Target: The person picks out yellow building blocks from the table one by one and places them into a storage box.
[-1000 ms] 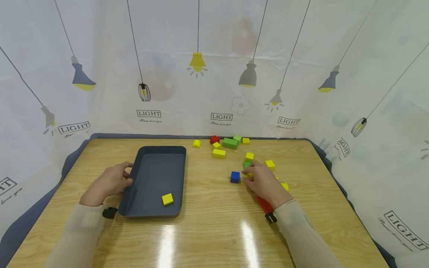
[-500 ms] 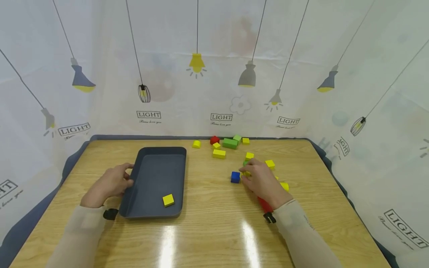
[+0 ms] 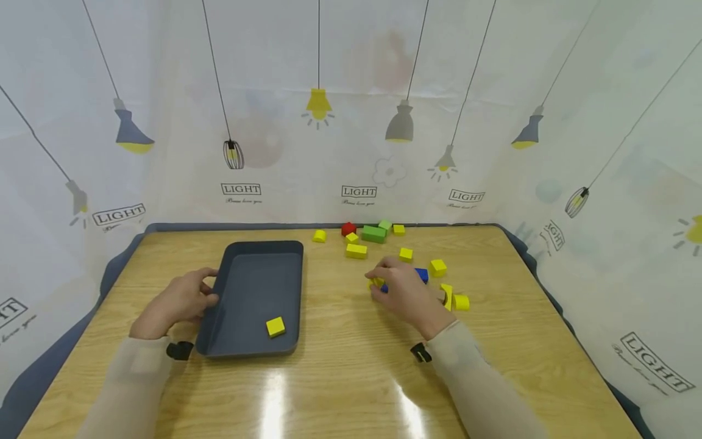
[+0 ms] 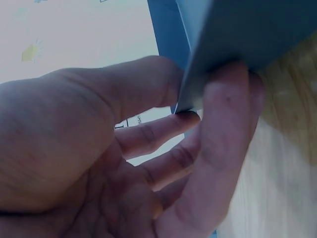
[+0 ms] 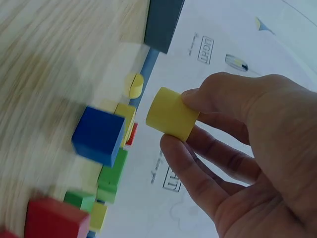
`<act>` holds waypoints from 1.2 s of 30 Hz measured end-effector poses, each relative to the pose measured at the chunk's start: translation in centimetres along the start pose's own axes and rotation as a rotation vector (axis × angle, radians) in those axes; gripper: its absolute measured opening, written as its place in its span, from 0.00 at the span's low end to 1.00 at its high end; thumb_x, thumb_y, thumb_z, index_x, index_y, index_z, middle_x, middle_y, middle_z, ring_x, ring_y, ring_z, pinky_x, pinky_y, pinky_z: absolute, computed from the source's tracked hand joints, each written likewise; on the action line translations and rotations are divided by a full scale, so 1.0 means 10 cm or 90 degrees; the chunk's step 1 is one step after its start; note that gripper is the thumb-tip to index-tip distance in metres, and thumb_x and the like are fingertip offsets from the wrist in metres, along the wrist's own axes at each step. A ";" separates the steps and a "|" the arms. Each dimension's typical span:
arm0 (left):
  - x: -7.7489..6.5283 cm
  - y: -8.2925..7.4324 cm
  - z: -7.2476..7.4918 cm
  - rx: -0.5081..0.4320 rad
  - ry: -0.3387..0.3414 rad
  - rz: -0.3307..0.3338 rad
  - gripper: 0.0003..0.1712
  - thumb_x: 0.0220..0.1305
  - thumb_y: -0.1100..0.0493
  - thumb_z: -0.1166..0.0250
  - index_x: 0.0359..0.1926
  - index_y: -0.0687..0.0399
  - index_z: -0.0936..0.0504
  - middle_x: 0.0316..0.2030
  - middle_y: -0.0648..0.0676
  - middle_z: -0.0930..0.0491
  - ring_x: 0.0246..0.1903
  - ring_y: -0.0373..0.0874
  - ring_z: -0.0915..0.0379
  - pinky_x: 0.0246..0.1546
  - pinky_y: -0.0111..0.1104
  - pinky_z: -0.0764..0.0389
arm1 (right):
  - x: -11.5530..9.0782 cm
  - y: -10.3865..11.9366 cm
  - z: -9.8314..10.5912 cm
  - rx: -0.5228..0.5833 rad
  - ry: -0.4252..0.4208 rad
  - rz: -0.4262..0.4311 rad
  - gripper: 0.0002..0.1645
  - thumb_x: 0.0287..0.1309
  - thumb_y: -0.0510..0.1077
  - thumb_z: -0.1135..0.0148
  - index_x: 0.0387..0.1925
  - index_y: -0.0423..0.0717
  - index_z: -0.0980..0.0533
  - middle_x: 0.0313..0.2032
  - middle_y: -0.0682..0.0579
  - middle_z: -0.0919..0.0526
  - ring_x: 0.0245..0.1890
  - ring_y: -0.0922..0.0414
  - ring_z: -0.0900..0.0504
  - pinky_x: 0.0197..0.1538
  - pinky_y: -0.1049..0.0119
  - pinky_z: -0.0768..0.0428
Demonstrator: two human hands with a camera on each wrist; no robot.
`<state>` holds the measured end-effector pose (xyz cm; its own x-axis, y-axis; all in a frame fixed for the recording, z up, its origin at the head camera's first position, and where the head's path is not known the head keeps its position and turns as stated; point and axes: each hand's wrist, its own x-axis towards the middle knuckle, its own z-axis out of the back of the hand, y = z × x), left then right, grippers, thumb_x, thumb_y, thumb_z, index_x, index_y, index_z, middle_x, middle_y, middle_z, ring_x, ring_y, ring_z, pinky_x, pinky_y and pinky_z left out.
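Shows yellowish wood grain across the tabletop point(image 3: 340, 347), with bright glare streaks point(image 3: 272, 396) toward the near side. Carries a dark grey tray point(image 3: 255, 286) on the left, lengthwise from near to far. Near the far edge, bears a yellow half-round block point(image 3: 319, 236) and, farther right, a cluster: a far red block point(image 3: 348, 229), small yellow block point(image 3: 351, 238), long green block point(image 3: 374, 234), light green block point(image 3: 385, 226) and yellow square block point(image 3: 398, 230). Just in front, supports a long yellow block point(image 3: 356, 251). On the right, holds a yellow cube point(image 3: 406, 255), partly hidden blue block point(image 3: 421, 275), right-hand yellow block point(image 3: 438, 267), notched yellow block point(image 3: 448, 296) and yellow round block point(image 3: 462, 302). From the right wrist, also reveals a blue cube point(image 5: 99, 135), green cube point(image 5: 79, 200) and large red block point(image 5: 57, 219).
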<state>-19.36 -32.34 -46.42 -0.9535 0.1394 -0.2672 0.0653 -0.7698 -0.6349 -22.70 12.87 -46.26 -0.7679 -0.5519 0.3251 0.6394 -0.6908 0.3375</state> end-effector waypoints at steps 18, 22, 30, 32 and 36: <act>0.13 0.09 0.01 -0.024 -0.037 -0.068 0.41 0.72 0.61 0.39 0.79 0.59 0.49 0.62 0.75 0.32 0.28 0.46 0.19 0.27 0.39 0.17 | 0.41 0.57 -0.22 0.012 0.005 0.128 0.12 0.61 0.41 0.30 0.47 0.48 0.16 0.41 0.53 0.23 0.35 0.60 0.21 0.40 0.77 0.23; 0.13 0.13 -0.01 -0.018 -0.038 -0.069 0.42 0.72 0.63 0.39 0.79 0.57 0.50 0.62 0.75 0.33 0.24 0.48 0.22 0.26 0.40 0.18 | 0.56 0.73 -0.30 0.011 0.034 0.143 0.13 0.62 0.43 0.31 0.48 0.49 0.16 0.42 0.54 0.24 0.34 0.63 0.24 0.38 0.80 0.25; 0.13 0.18 -0.02 -0.022 -0.034 -0.070 0.43 0.72 0.64 0.40 0.80 0.56 0.52 0.62 0.76 0.33 0.26 0.48 0.22 0.24 0.40 0.18 | 0.84 0.98 -0.55 -0.026 0.107 0.175 0.12 0.64 0.46 0.32 0.49 0.52 0.16 0.41 0.58 0.26 0.35 0.66 0.29 0.39 0.80 0.27; 0.14 0.18 -0.02 -0.022 -0.034 -0.072 0.43 0.72 0.64 0.40 0.80 0.56 0.52 0.61 0.76 0.33 0.27 0.48 0.21 0.24 0.40 0.18 | 0.90 1.04 -0.59 -0.046 0.119 0.193 0.13 0.64 0.46 0.33 0.50 0.51 0.16 0.41 0.58 0.26 0.35 0.65 0.29 0.39 0.79 0.27; 0.15 0.17 -0.01 -0.021 -0.034 -0.073 0.43 0.72 0.64 0.40 0.80 0.56 0.52 0.61 0.76 0.33 0.27 0.48 0.21 0.24 0.40 0.19 | 0.99 1.19 -0.66 -0.070 0.157 0.218 0.14 0.65 0.45 0.33 0.51 0.49 0.16 0.42 0.58 0.26 0.36 0.65 0.28 0.39 0.79 0.27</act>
<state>-20.64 -33.38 -48.03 -0.9697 0.1910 -0.1524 -0.0364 -0.7296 -0.6829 -22.97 -3.94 -44.87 -0.5065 -0.8440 0.1763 0.8614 -0.4865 0.1460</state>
